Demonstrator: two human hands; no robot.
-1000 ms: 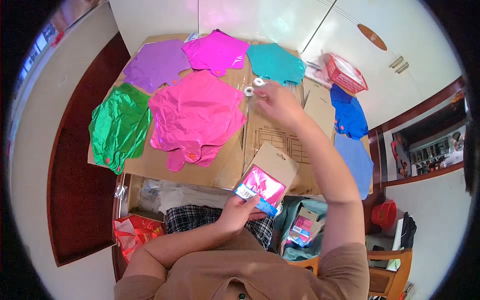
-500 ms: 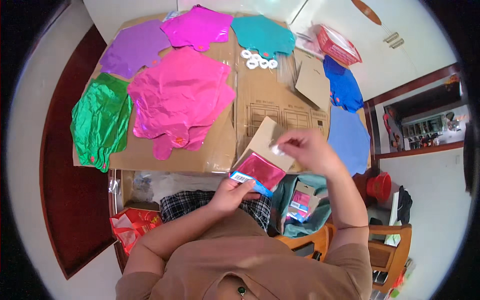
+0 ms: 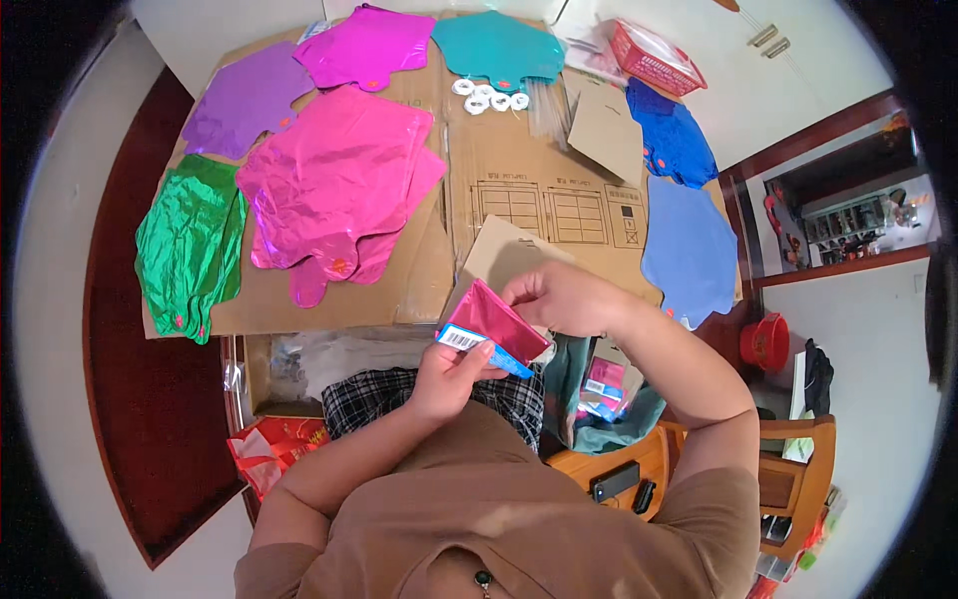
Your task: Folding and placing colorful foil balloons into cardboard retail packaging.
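Note:
My left hand (image 3: 451, 374) grips a flat packet (image 3: 489, 324) with a pink foil balloon folded inside and a blue and white label end. My right hand (image 3: 559, 297) pinches the packet's upper edge from the right. Both hands are close to my chest, at the near edge of the flattened cardboard sheet (image 3: 539, 205). A brown card sleeve (image 3: 499, 258) lies just beyond the packet. Flat foil balloons lie spread on the cardboard: a big pink one (image 3: 339, 185), a green one (image 3: 190, 240), a purple one (image 3: 244, 100).
A teal balloon (image 3: 499, 45) and small white rings (image 3: 486, 95) lie at the far middle. Blue balloons (image 3: 689, 245) lie at the right, a red basket (image 3: 654, 60) at the far right corner. A bag with more packets (image 3: 604, 384) sits beside my right thigh.
My right hand came back from the white rings at the far side of the cardboard to the packet. My left hand has lifted the packet a little.

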